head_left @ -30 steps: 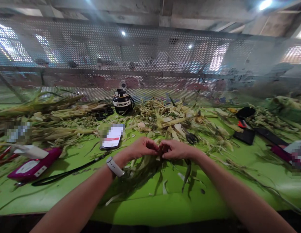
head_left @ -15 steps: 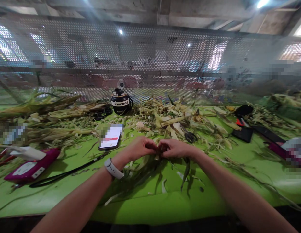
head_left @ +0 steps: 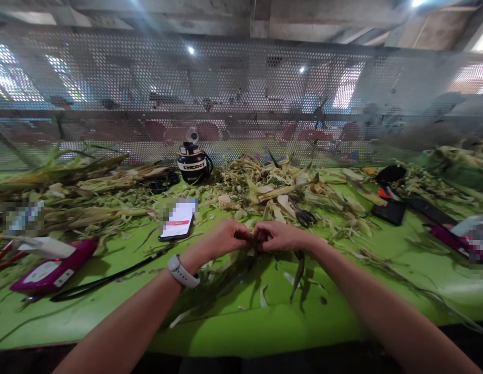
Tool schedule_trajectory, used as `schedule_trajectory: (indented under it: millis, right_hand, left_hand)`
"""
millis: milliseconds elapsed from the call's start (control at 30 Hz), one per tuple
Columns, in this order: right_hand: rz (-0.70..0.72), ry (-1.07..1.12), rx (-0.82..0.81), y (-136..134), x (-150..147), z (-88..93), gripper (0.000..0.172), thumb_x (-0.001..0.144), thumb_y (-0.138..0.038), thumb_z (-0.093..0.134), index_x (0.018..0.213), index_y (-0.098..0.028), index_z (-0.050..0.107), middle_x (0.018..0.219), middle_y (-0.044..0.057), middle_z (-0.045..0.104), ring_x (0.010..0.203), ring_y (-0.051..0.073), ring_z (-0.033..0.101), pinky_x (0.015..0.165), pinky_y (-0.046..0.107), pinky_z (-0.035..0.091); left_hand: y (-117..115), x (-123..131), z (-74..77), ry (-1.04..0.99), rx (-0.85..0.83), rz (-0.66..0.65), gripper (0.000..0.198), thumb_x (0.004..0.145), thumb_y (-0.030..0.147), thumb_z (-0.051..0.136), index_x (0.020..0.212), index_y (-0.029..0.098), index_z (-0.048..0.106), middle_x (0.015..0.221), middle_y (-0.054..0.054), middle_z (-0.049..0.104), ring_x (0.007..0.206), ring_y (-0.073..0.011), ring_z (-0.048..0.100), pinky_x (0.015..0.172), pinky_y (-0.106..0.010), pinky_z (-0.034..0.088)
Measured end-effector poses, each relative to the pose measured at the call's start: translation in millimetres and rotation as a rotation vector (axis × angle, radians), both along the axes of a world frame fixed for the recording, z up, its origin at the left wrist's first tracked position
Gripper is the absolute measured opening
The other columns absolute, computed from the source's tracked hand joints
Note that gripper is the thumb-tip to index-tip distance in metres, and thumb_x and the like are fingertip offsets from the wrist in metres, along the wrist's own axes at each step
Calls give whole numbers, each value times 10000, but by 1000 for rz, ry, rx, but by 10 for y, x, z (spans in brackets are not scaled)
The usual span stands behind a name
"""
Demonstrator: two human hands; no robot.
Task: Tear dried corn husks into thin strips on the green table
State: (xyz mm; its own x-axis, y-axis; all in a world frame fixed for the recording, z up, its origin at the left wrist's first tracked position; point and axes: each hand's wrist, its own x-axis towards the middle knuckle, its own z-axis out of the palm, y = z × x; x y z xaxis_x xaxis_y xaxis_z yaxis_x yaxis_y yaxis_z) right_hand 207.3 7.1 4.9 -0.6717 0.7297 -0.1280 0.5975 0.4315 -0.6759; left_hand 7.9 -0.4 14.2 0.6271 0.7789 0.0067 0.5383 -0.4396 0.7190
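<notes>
My left hand (head_left: 230, 238), with a white watch on its wrist, is closed in a pinch on a bundle of corn husk (head_left: 241, 259). Facing it, my right hand (head_left: 278, 237) pinches the same husk, its fingertips almost touching the left ones. The bundle's gathered top lies between the fingers and is mostly covered by them. Leafy strips hang down from it toward the green tabletop (head_left: 241, 332). Just beyond my right hand, black-handled scissors (head_left: 305, 217) lie against a heap of husks (head_left: 272, 182).
A phone (head_left: 179, 221) lies left of my hands, its black strap trailing forward. Behind it stands a black jar labelled ENERGY (head_left: 192, 165). Magenta devices (head_left: 54, 267) sit at both sides. More husks (head_left: 120, 179) cover the left. A perforated metal screen (head_left: 241, 88) closes off the back.
The view has shifted very slightly. Both hands keep their pinch on the husk bundle at nearly the same spot, with only a small movement of the fingers.
</notes>
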Motion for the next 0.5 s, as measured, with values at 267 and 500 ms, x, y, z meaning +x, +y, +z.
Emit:
schedule_trajectory:
  millis: [267, 500]
  right_hand:
    - [-1, 16, 37, -31, 22, 55, 194, 685, -129, 599, 878, -153, 595, 678, -44, 536, 608, 97, 462, 555, 197, 345]
    - [-19, 91, 82, -16, 93, 122, 127, 745, -209, 607, 851, -142, 626, 720, -12, 599, 641, 108, 520, 581, 206, 381]
  left_hand:
    - [-57, 25, 2, 52, 98, 63, 171, 691, 133, 569, 763, 182, 717, 694, 10, 699, 625, -128, 582, 595, -207, 385]
    - [-38, 63, -96, 79, 194, 150, 147, 728, 178, 577, 792, 180, 709, 729, -8, 704, 648, -135, 591, 605, -217, 392]
